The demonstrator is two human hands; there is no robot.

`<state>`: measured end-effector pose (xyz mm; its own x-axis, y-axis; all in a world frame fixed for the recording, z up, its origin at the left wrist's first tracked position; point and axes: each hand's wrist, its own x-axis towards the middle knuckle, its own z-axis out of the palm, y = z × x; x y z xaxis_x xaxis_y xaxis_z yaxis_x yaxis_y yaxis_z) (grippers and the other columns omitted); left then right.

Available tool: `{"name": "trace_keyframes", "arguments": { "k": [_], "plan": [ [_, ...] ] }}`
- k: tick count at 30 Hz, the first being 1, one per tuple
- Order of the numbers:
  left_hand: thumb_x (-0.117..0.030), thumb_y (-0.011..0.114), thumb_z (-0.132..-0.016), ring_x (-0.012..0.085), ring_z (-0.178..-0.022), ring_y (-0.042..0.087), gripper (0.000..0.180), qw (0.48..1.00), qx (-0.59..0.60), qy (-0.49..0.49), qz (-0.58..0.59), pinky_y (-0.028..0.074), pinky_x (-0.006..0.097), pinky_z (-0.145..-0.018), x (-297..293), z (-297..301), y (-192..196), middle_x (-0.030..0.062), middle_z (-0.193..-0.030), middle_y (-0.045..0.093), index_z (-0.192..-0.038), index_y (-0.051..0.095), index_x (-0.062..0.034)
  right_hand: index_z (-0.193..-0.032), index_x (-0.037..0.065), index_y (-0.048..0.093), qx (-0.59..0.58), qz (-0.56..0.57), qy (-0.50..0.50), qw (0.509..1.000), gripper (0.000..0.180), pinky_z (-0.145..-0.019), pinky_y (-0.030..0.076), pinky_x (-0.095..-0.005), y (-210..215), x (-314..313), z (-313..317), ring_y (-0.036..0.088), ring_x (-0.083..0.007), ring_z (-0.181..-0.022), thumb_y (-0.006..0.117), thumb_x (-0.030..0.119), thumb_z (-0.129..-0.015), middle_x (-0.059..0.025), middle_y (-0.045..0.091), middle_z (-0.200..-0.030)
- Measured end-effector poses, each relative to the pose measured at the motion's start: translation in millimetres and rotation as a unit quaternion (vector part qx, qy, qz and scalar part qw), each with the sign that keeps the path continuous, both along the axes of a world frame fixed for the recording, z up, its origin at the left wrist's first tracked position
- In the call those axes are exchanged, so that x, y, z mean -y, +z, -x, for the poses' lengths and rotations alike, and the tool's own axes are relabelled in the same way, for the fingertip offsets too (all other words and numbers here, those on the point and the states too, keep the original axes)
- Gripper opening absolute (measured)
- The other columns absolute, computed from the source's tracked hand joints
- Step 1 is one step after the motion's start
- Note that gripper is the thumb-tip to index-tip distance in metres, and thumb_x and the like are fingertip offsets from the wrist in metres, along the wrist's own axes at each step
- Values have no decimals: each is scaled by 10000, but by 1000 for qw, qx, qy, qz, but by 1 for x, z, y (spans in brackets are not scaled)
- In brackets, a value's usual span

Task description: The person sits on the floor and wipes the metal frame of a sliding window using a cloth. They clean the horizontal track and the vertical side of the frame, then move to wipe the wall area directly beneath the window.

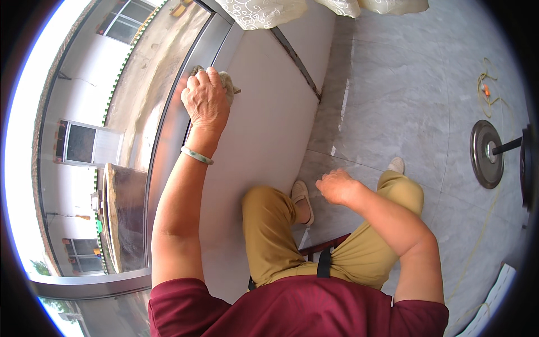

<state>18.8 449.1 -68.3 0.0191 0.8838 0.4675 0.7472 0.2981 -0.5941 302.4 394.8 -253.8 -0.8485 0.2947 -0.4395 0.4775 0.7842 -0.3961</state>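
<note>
while the left hand (205, 101) presses a crumpled rag (225, 81) in a closed grip against the metal window frame (193, 62), mid-wipe, the right hand (337, 186) hangs loosely curled and empty above the floor (404, 95), so the next stroke likely needs steady pressure along the frame.

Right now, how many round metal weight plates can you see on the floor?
2. One full disc lies on the grey floor at the person's right; a second sits further right on the same bar, cut off by the picture's rim. More could be hidden beyond it.
</note>
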Motion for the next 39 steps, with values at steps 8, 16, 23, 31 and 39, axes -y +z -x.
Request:
{"name": "trace_keyframes", "arguments": {
  "k": [8, 16, 23, 31, 39],
  "plan": [
    [-292, 724, -810, 280, -971, 593, 454, 1000, -20, 6, -12, 467, 430, -718, -76, -1, -2, 86, -1015, 613, -1172, 580, -59, -1046, 87, 689, -70, -15, 3, 997, 215, -932, 454, -427, 9, 6, -15, 636, -286, -1042, 558, 119, -878, -118, 692, -1049],
    [-287, 653, -836, 302, -940, 579, 270, 999, -16, -22, -24, 446, 456, -710, -155, -5, -7, 91, -965, 627, -986, 696, -66, -1054, 37, 643, -86, 14, 13, 996, 215, -909, 457, -419, 11, 5, -9, 626, -299, -1019, 552, 100, -869, -132, 666, -1019],
    [-445, 652, -858, 304, -1084, 614, 387, 995, 92, 15, 30, 471, 465, -781, -201, -35, 0, 47, -1117, 670, -1143, 690, -188, -1042, 90, 694, -80, 3, -34, 996, 222, -899, 424, -407, 3, 0, -11, 618, -259, -1026, 596, 139, -849, -92, 689, -1030],
    [-531, 453, -963, 311, -1303, 450, 561, 997, 34, 12, 66, 401, 563, -950, -260, 72, -39, 66, -1430, 488, -1416, 484, -201, -1029, 30, 641, -73, 33, -32, 996, 199, -922, 457, -420, 7, -14, -2, 628, -304, -1014, 537, 102, -876, -129, 668, -1026],
    [-399, 633, -890, 250, -1100, 619, 393, 993, 90, -80, -10, 511, 408, -858, -195, -3, 6, 98, -1172, 670, -1187, 663, -143, -1063, 73, 688, -22, 57, -91, 994, 233, -941, 464, -424, -10, -39, -9, 633, -294, -1098, 568, 77, -863, -125, 693, -1101]
  ]
}}
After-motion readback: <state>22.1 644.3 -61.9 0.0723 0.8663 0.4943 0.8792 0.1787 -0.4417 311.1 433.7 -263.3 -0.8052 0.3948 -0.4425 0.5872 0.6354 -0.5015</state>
